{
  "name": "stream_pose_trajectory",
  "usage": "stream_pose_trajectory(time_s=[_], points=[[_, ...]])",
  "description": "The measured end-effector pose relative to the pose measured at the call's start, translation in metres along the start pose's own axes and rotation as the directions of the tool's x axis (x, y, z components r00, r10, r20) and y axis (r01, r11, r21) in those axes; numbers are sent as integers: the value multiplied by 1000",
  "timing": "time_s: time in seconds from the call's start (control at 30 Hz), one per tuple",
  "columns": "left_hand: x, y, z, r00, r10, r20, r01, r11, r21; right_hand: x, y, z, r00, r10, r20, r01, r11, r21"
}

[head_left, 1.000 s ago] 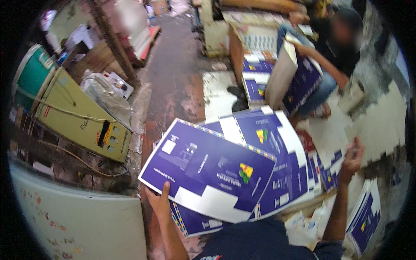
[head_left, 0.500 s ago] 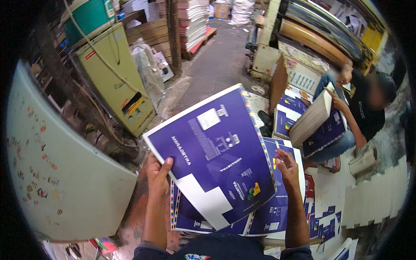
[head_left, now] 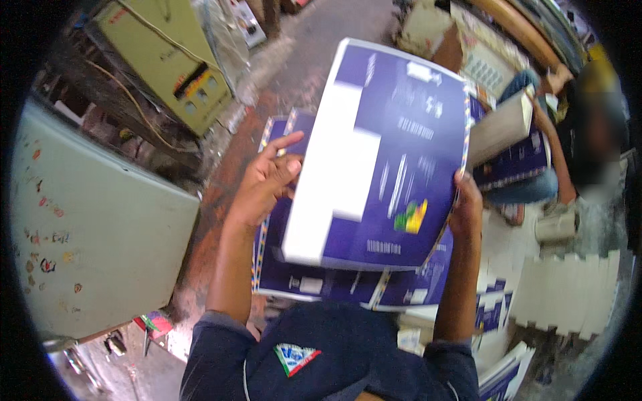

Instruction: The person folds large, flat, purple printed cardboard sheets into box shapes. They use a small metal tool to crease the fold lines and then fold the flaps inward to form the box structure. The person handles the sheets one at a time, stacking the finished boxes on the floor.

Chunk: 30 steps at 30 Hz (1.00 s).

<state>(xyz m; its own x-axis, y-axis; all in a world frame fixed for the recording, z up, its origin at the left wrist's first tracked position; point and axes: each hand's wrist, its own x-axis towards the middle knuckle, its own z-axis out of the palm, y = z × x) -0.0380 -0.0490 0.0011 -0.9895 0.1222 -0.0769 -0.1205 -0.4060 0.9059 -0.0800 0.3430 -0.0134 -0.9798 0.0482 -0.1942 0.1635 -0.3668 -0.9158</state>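
A large purple printed sheet (head_left: 421,180) with a white stepped blank area and a small green-and-yellow picture is raised in front of me, slightly tilted. My right hand (head_left: 466,204) grips its right edge, with the thumb on the front. Beside its left edge is my left hand (head_left: 264,180), index finger stretched out and fingers apart; some fingertips are hidden near the sheet. Below lie more purple printed sheets (head_left: 334,281) with coloured strips along their borders, partly covered by the raised one.
At the right, another person (head_left: 555,147) sits holding a thick stack of sheets (head_left: 505,130). Pale notched stacks (head_left: 568,291) stand at lower right. A grey-green panel with stickers (head_left: 107,234) is on my left, and a yellow-green metal cabinet (head_left: 160,67) is farther off.
The raised sheet has turned clockwise and moved up and right in view. My left hand has let go of its edge, while my right hand has taken hold of the right edge. The view has tilted down.
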Motion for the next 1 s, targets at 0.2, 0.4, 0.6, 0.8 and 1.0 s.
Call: stream_pose_trajectory(time_s=[0.2, 0.4, 0.6, 0.8, 1.0], points=[[-8, -36, -2, 975, 45, 219, 71, 867, -493, -10, 7, -10, 964, -103, -244, 149, 972, 179], [-25, -71, 43, 996, -68, -55, 52, 966, -255, -34, 41, -10, 936, -113, -334, 184, 964, 192], [-36, -70, 53, 953, -198, -230, 202, 979, -4, -74, 72, 1, 864, -133, -486, 175, 984, 42], [-43, -65, 36, 958, -231, -170, 257, 953, 158, -92, 50, 14, 815, -437, -379, 271, 867, -417], [-45, -60, 40, 956, -251, -153, 276, 944, 180, -118, 36, 84, 892, -351, 285, 448, 609, -655]])
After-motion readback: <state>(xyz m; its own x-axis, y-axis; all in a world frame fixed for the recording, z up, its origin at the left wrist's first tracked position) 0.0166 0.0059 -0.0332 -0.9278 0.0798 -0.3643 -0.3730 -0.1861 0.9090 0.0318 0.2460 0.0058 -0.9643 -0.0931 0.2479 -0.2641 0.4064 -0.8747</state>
